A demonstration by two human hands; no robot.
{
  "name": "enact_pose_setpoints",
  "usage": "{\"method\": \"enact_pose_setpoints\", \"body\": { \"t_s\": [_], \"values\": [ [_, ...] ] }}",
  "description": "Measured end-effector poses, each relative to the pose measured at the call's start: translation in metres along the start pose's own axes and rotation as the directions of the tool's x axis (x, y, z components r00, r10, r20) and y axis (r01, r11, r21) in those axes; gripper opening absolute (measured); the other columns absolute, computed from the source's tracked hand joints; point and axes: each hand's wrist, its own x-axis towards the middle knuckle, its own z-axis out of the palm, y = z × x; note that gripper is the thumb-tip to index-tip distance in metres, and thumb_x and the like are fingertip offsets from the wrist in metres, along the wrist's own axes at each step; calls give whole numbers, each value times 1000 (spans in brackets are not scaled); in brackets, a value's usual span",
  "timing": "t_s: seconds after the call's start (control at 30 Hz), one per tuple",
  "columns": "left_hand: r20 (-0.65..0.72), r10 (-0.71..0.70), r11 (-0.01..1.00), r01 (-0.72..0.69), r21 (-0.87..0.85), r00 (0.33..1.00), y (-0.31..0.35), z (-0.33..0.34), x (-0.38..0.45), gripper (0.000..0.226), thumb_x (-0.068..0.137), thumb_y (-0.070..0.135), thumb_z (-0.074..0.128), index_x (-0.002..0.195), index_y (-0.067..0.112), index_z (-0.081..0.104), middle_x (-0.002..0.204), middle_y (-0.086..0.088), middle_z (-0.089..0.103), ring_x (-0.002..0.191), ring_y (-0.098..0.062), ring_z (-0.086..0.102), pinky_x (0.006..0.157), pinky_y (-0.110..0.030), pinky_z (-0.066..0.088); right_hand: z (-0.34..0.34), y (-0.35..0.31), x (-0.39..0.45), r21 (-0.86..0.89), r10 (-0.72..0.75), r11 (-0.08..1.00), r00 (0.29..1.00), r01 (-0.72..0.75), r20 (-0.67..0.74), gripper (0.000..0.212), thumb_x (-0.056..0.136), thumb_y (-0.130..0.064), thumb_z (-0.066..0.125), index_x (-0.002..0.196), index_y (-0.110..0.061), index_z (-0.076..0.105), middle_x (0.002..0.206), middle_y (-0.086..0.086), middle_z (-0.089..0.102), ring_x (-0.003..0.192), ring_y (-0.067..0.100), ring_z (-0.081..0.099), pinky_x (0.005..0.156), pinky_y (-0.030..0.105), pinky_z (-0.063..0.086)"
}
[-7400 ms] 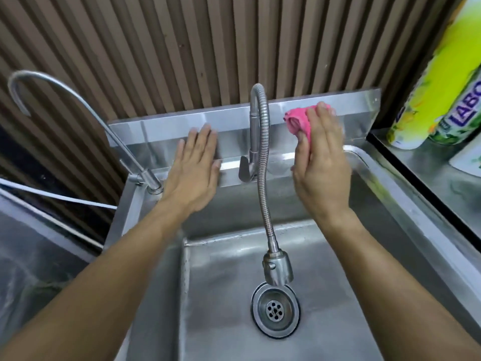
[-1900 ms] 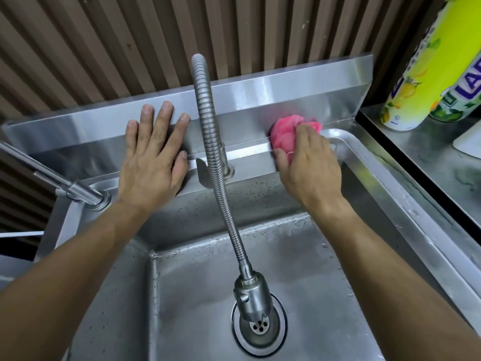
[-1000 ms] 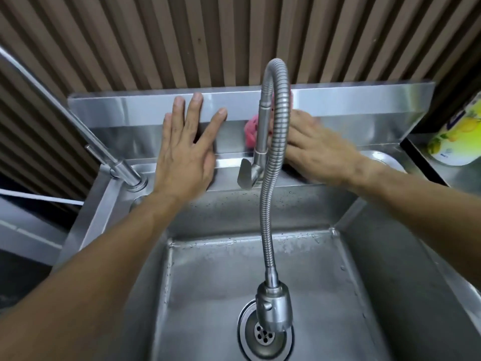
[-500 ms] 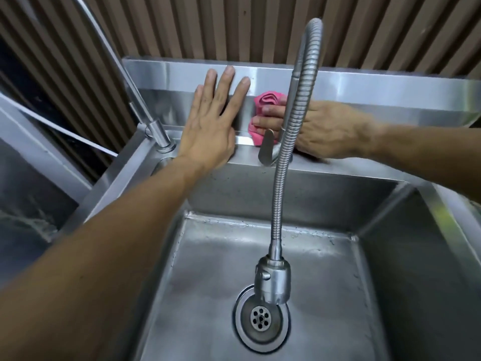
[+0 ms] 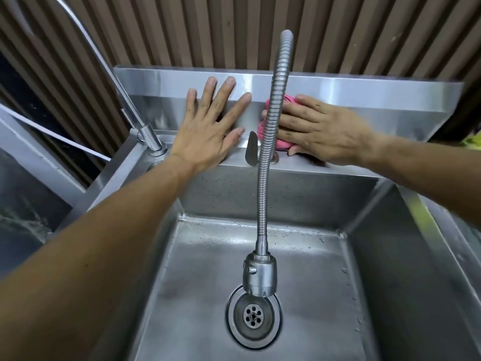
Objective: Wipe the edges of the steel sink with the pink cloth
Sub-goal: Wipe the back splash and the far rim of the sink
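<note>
Mid-wipe, back ledge of steel sink (image 5: 299, 169). Right hand (image 5: 322, 131) curled over bunched pink cloth (image 5: 282, 142), pressing it at flexible faucet (image 5: 273, 131) base. Left hand (image 5: 210, 128) spread flat on backsplash (image 5: 166, 84), just left of cloth. Next, probably: working cloth around faucet base toward left hand.

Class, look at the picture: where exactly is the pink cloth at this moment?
In the head view, the pink cloth sits on the sink's back ledge, under the right hand, just behind the flexible faucet hose.
</note>
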Motion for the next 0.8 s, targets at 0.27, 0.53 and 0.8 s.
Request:
{"method": "enact_pose_setpoints", "body": {
  "t_s": [0.27,0.53,0.8],
  "values": [
    [-25,-10,1000,10,-19,1000,-1,4,-2,62,110,51,17,165,31,-6,174,-11,-2,159,-40,-1,126,-63,3,-2,4,-21,-108,79,992,992,-68,100,59,112,-44,15,167,-25,5,175,3,-3,162,28,-4,131,50,13],
    [-80,9,999,-13,-53,997,-4,10,-2,59,112,44,19,165,30,-2,174,-11,0,159,-40,0,126,-64,4,-4,-22,21,43,52,997,993,-56,102,55,112,-29,22,166,-22,15,174,3,10,161,28,1,132,49,6],
    [-69,45,996,-50,-77,997,-4,7,0,64,111,45,22,164,28,-10,173,-14,-5,159,-41,-3,126,-59,-2,-20,-27,-64,314,369,826,871,-468,324,54,109,-31,28,157,-10,42,156,10,50,145,33,42,119,39,30]
  ]
}}
